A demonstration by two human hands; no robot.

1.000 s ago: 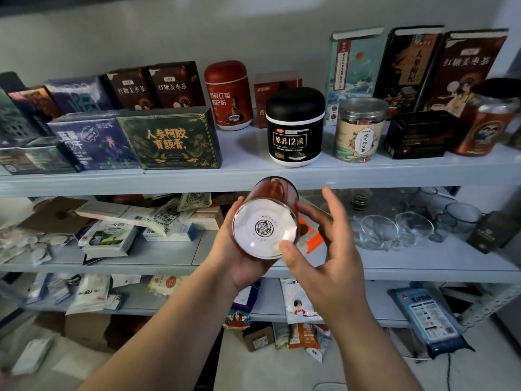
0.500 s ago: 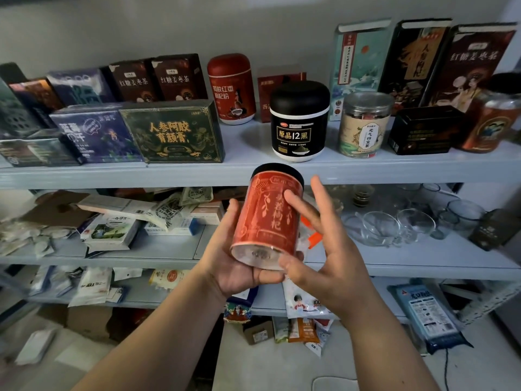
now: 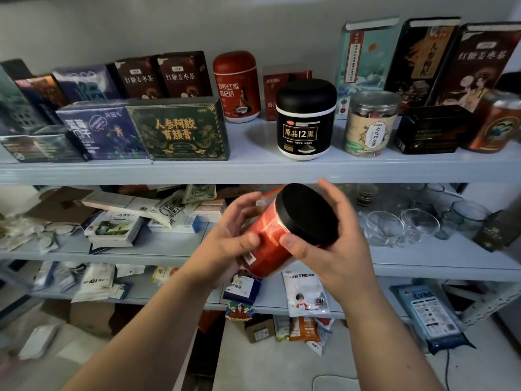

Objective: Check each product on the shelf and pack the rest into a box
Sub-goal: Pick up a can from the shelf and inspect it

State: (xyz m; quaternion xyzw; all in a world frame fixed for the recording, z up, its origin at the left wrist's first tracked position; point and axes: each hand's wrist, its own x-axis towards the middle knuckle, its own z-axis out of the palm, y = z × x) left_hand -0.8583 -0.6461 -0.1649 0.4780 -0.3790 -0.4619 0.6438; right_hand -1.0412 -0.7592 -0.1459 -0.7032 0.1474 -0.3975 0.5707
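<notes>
An orange-red jar (image 3: 267,244) with a black lid (image 3: 308,214) is held in front of the shelves, tilted so the lid faces me. My left hand (image 3: 228,241) grips its body from the left, thumb across the label. My right hand (image 3: 332,238) holds the lid end from the right, fingers behind the lid and thumb on the jar's rim. The jar's base is hidden. Above it, the top shelf (image 3: 253,167) carries boxes and jars, among them a green box (image 3: 180,129), a black-and-white jar (image 3: 306,119) and a clear-lidded tea jar (image 3: 369,124).
The middle shelf (image 3: 423,258) carries loose packets and boxes on the left and several glass cups (image 3: 400,227) on the right. More pouches lie on the lowest shelf and on the floor. A cardboard box (image 3: 90,317) sits on the floor at lower left.
The jar has been turned over between my hands: a second ago its white base faced me, then its orange side, and now the black lid. It sits slightly lower in view.
</notes>
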